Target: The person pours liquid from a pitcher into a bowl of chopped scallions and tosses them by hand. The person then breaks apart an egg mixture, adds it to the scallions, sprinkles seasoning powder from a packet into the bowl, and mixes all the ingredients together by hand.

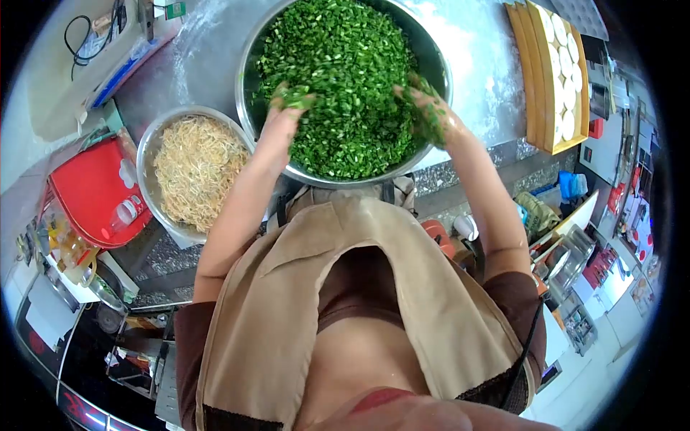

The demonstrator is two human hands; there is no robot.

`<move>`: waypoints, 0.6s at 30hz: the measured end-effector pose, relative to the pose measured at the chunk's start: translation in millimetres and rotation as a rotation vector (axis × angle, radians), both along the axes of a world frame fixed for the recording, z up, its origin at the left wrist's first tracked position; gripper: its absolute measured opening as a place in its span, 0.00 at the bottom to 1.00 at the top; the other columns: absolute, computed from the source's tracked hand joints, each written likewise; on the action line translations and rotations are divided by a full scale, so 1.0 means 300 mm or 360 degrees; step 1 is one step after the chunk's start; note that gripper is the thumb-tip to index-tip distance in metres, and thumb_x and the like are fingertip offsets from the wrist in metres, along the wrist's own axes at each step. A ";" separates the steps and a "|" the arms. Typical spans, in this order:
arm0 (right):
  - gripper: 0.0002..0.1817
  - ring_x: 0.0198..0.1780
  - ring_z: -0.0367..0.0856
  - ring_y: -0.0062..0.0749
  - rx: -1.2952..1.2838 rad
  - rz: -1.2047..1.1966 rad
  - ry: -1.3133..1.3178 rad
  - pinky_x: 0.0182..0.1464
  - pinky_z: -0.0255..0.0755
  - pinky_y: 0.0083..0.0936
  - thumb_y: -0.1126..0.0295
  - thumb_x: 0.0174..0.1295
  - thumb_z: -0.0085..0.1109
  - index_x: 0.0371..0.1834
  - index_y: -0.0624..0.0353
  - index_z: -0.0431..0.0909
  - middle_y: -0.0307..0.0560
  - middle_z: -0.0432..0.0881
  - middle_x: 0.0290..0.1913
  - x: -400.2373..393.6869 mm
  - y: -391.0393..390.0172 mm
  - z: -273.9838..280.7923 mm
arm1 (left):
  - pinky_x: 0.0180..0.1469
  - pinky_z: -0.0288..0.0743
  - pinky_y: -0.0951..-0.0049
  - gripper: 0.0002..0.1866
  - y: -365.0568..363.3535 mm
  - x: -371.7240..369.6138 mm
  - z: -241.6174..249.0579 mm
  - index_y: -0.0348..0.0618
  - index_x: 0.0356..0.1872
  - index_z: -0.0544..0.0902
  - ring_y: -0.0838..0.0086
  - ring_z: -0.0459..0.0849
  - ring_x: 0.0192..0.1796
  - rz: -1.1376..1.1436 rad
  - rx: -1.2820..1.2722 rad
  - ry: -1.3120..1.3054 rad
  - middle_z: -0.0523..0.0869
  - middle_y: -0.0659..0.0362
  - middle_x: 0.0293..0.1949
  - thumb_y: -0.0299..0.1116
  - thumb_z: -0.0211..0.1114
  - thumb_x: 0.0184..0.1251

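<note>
Left hand (290,108), right hand (437,118) amid chopped greens (341,79) — grasp unclear.

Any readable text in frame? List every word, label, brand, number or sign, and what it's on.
None legible.
Small green item, top left: pale marks, too small to read.
Clear bottle by the red tray: any print too small to read.
Red panel, bottom left: markings blurred, unreadable.
Steel bowl of chopped greens: no lettering visible.
</note>
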State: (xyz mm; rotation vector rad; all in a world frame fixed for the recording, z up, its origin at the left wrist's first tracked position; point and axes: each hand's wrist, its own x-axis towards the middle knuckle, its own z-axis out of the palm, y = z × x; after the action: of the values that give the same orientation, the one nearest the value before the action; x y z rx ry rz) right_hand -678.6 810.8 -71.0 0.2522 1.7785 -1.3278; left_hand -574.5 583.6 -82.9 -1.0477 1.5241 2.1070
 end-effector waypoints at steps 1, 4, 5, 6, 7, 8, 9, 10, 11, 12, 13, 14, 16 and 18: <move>0.27 0.57 0.63 0.40 -0.0096 -0.0230 -0.0239 0.56 0.56 0.49 0.52 0.58 0.46 0.58 0.51 0.61 0.53 0.64 0.58 0.035 0.034 -0.019 | 0.62 0.51 0.60 0.32 -0.009 0.013 -0.011 0.42 0.60 0.56 0.63 0.64 0.59 0.0238 0.0047 -0.0283 0.61 0.51 0.60 0.45 0.52 0.57; 0.28 0.63 0.52 0.40 0.0448 -0.0792 -0.0431 0.63 0.39 0.49 0.48 0.56 0.46 0.58 0.48 0.62 0.52 0.58 0.61 0.075 0.061 -0.286 | 0.60 0.54 0.58 0.30 0.029 -0.039 -0.030 0.42 0.59 0.59 0.62 0.64 0.59 0.0517 0.0467 -0.0669 0.63 0.51 0.59 0.50 0.44 0.60; 0.26 0.61 0.57 0.39 -0.0109 -0.0866 -0.0672 0.62 0.47 0.43 0.50 0.59 0.42 0.58 0.50 0.62 0.50 0.61 0.60 0.055 0.055 -0.477 | 0.59 0.57 0.55 0.30 0.034 -0.028 -0.240 0.42 0.58 0.60 0.60 0.65 0.58 0.0451 0.0776 -0.0452 0.64 0.51 0.58 0.52 0.38 0.61; 0.24 0.59 0.61 0.37 -0.0675 -0.0921 -0.0899 0.60 0.55 0.38 0.53 0.61 0.38 0.58 0.52 0.63 0.47 0.64 0.58 0.041 0.026 -0.565 | 0.57 0.61 0.58 0.28 0.052 -0.066 -0.214 0.42 0.56 0.64 0.62 0.69 0.55 0.0326 0.0593 -0.0603 0.69 0.52 0.55 0.51 0.37 0.62; 0.21 0.54 0.66 0.34 -0.0769 -0.1007 -0.0925 0.56 0.61 0.35 0.56 0.62 0.37 0.54 0.54 0.66 0.46 0.69 0.53 0.027 -0.048 -0.464 | 0.56 0.62 0.61 0.28 0.056 -0.068 -0.204 0.41 0.55 0.66 0.63 0.70 0.54 0.0228 0.0642 -0.0410 0.71 0.52 0.53 0.50 0.37 0.62; 0.19 0.48 0.70 0.31 -0.0877 -0.1087 -0.0945 0.51 0.67 0.33 0.58 0.63 0.37 0.50 0.57 0.69 0.46 0.74 0.48 -0.002 -0.120 -0.348 | 0.55 0.63 0.64 0.27 0.052 -0.077 -0.198 0.40 0.53 0.67 0.64 0.72 0.52 0.0126 0.0679 -0.0207 0.73 0.52 0.51 0.49 0.36 0.62; 0.19 0.46 0.73 0.31 -0.1020 -0.0866 -0.0707 0.46 0.71 0.31 0.61 0.63 0.39 0.53 0.59 0.67 0.47 0.72 0.51 -0.022 -0.104 -0.400 | 0.52 0.66 0.68 0.25 0.046 -0.074 -0.221 0.39 0.52 0.69 0.68 0.74 0.49 0.0110 0.0628 -0.0187 0.75 0.53 0.48 0.47 0.40 0.62; 0.19 0.44 0.75 0.29 -0.0923 -0.0796 -0.0523 0.44 0.73 0.29 0.62 0.62 0.40 0.52 0.59 0.68 0.45 0.75 0.48 -0.024 -0.119 -0.336 | 0.52 0.66 0.68 0.25 0.040 -0.079 -0.189 0.39 0.52 0.69 0.68 0.74 0.49 0.0106 0.0621 -0.0188 0.75 0.53 0.48 0.47 0.40 0.62; 0.17 0.41 0.76 0.30 -0.0892 -0.0781 -0.0533 0.41 0.74 0.28 0.63 0.62 0.41 0.50 0.61 0.69 0.46 0.76 0.45 -0.030 -0.125 -0.267 | 0.51 0.66 0.70 0.24 0.034 -0.077 -0.158 0.39 0.51 0.70 0.69 0.74 0.48 -0.0012 0.0494 0.0062 0.75 0.53 0.47 0.45 0.42 0.61; 0.16 0.38 0.78 0.30 -0.0858 -0.0768 -0.0545 0.37 0.76 0.27 0.65 0.62 0.42 0.47 0.62 0.70 0.47 0.77 0.42 -0.027 -0.120 -0.223 | 0.51 0.66 0.71 0.22 0.034 -0.069 -0.136 0.39 0.51 0.70 0.70 0.74 0.48 -0.0132 0.0368 0.0307 0.75 0.53 0.47 0.43 0.44 0.60; 0.16 0.38 0.78 0.32 -0.0904 -0.0785 -0.0509 0.37 0.76 0.30 0.64 0.62 0.42 0.46 0.63 0.71 0.48 0.78 0.41 -0.026 -0.101 -0.223 | 0.41 0.68 0.75 0.18 0.045 -0.068 -0.144 0.40 0.46 0.73 0.76 0.75 0.37 0.0075 0.0271 0.0348 0.78 0.59 0.35 0.38 0.48 0.59; 0.16 0.38 0.78 0.31 -0.0855 -0.0766 -0.0453 0.37 0.76 0.28 0.63 0.62 0.42 0.46 0.63 0.71 0.49 0.77 0.42 -0.020 -0.094 -0.196 | 0.41 0.68 0.75 0.18 0.038 -0.063 -0.131 0.40 0.46 0.73 0.76 0.75 0.37 0.0077 0.0272 0.0350 0.78 0.59 0.35 0.38 0.48 0.59; 0.18 0.39 0.77 0.30 0.0006 -0.0550 -0.0058 0.38 0.75 0.26 0.64 0.62 0.42 0.52 0.62 0.66 0.50 0.74 0.47 0.002 -0.163 -0.028 | 0.31 0.64 0.79 0.14 0.017 -0.058 -0.062 0.40 0.42 0.75 0.82 0.70 0.27 -0.0358 -0.0151 0.0383 0.74 0.66 0.24 0.35 0.50 0.58; 0.22 0.44 0.75 0.31 -0.0021 -0.0097 0.0056 0.42 0.73 0.24 0.65 0.61 0.43 0.58 0.59 0.57 0.53 0.71 0.51 0.038 -0.112 0.033 | 0.28 0.61 0.82 0.11 0.017 -0.018 -0.044 0.40 0.40 0.74 0.83 0.68 0.25 -0.0126 -0.0180 0.0307 0.73 0.65 0.25 0.31 0.51 0.56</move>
State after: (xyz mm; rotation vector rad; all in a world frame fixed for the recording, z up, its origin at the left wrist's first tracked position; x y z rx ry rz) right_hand -667.3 777.1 -61.0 0.2792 1.8034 -1.3943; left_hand -579.9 588.6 -96.0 -0.8243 1.7629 2.1404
